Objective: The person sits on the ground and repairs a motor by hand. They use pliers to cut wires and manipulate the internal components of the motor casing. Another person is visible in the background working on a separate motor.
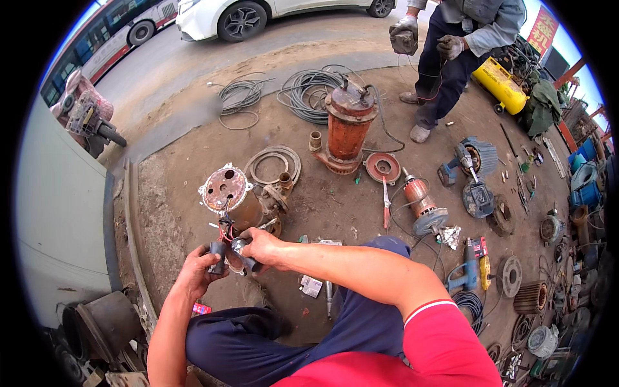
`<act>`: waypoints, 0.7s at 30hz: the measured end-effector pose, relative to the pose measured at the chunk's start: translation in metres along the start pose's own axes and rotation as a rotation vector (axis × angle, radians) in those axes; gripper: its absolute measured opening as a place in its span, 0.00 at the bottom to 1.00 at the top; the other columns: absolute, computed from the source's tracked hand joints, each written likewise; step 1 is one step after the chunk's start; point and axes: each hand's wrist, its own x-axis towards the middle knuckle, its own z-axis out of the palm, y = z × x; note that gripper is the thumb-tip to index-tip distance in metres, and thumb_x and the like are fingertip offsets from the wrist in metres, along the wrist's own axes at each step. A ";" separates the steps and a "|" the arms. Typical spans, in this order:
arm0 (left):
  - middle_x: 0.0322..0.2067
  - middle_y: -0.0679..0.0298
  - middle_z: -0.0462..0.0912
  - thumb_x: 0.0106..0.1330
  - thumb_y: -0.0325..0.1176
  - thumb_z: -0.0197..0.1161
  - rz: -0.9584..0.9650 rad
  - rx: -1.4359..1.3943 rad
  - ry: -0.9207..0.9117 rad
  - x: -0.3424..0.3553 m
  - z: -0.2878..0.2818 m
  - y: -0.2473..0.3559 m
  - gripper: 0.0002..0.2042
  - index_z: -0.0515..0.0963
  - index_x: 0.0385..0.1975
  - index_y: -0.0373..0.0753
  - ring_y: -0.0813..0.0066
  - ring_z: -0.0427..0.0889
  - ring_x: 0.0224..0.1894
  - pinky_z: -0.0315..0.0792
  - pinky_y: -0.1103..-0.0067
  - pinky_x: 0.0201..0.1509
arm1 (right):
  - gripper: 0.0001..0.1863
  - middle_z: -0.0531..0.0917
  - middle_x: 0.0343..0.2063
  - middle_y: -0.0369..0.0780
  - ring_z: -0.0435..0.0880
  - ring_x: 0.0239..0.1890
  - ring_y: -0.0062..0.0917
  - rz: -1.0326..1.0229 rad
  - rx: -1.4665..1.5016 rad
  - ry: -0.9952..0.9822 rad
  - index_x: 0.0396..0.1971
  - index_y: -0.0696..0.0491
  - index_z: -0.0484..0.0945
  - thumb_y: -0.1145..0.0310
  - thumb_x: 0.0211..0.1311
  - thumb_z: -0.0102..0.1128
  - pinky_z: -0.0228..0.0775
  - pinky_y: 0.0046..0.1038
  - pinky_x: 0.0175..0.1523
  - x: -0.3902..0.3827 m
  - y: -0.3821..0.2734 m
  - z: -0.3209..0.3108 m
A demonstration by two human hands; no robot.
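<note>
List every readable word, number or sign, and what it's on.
Red sign, upper right: large yellow characters, which I won't copy out.
Red-and-black box: print too small to read.
White packet: print too small to read.
Dark cylinder in the left hand: no lettering legible.

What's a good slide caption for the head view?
Left hand holds a black cylinder, right hand a silvery part, beside a rusty metal casing.

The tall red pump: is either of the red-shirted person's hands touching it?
No: the left hand and right hand are near the brown housing, apart from the tall red pump.
</note>
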 end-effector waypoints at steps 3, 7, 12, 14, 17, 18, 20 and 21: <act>0.44 0.57 0.77 0.59 0.29 0.61 0.002 0.002 -0.010 0.002 0.002 -0.001 0.28 0.67 0.61 0.33 0.63 0.82 0.39 0.81 0.63 0.46 | 0.30 0.79 0.47 0.48 0.85 0.38 0.34 -0.001 0.012 -0.002 0.63 0.57 0.62 0.71 0.61 0.59 0.84 0.38 0.28 0.001 0.000 -0.003; 0.44 0.58 0.77 0.59 0.31 0.60 -0.010 0.043 -0.017 0.005 0.015 0.002 0.25 0.68 0.59 0.35 0.63 0.82 0.39 0.81 0.62 0.46 | 0.30 0.79 0.45 0.48 0.85 0.38 0.35 -0.013 0.028 0.022 0.63 0.57 0.63 0.71 0.61 0.58 0.83 0.38 0.27 -0.001 0.003 -0.010; 0.43 0.59 0.78 0.59 0.32 0.61 -0.021 0.052 -0.006 0.002 0.021 0.004 0.24 0.68 0.56 0.33 0.67 0.82 0.38 0.83 0.65 0.44 | 0.27 0.80 0.43 0.48 0.85 0.36 0.32 0.011 -0.032 0.021 0.61 0.58 0.65 0.70 0.61 0.58 0.84 0.36 0.30 -0.009 -0.007 -0.009; 0.43 0.59 0.79 0.59 0.33 0.61 -0.021 0.058 -0.004 0.003 0.022 0.003 0.24 0.68 0.56 0.34 0.66 0.83 0.37 0.83 0.65 0.43 | 0.26 0.80 0.44 0.48 0.85 0.37 0.33 0.000 -0.029 0.024 0.59 0.59 0.66 0.70 0.61 0.58 0.84 0.33 0.27 -0.013 -0.010 -0.011; 0.42 0.59 0.80 0.59 0.32 0.61 -0.016 0.056 -0.003 0.006 0.021 0.001 0.23 0.68 0.55 0.34 0.65 0.83 0.36 0.83 0.65 0.43 | 0.27 0.79 0.43 0.48 0.85 0.36 0.33 0.024 -0.014 0.018 0.60 0.59 0.65 0.70 0.60 0.57 0.84 0.35 0.27 -0.014 -0.010 -0.012; 0.42 0.59 0.80 0.59 0.32 0.61 -0.013 0.054 -0.006 0.007 0.021 0.001 0.23 0.69 0.55 0.35 0.65 0.83 0.36 0.83 0.65 0.42 | 0.28 0.79 0.43 0.48 0.85 0.36 0.33 0.024 -0.017 0.019 0.60 0.58 0.65 0.70 0.60 0.57 0.84 0.35 0.27 -0.015 -0.010 -0.012; 0.42 0.59 0.80 0.60 0.33 0.61 -0.006 0.051 -0.005 0.006 0.021 0.000 0.22 0.69 0.54 0.35 0.65 0.83 0.36 0.83 0.66 0.41 | 0.28 0.79 0.43 0.49 0.84 0.36 0.34 0.024 -0.022 0.016 0.60 0.58 0.64 0.70 0.60 0.57 0.84 0.36 0.27 -0.014 -0.011 -0.012; 0.42 0.59 0.80 0.60 0.33 0.61 0.000 0.053 0.000 0.006 0.021 0.000 0.22 0.69 0.54 0.35 0.65 0.83 0.36 0.83 0.66 0.41 | 0.28 0.79 0.43 0.49 0.84 0.36 0.34 0.025 -0.026 0.013 0.60 0.58 0.64 0.71 0.60 0.57 0.84 0.36 0.27 -0.013 -0.010 -0.011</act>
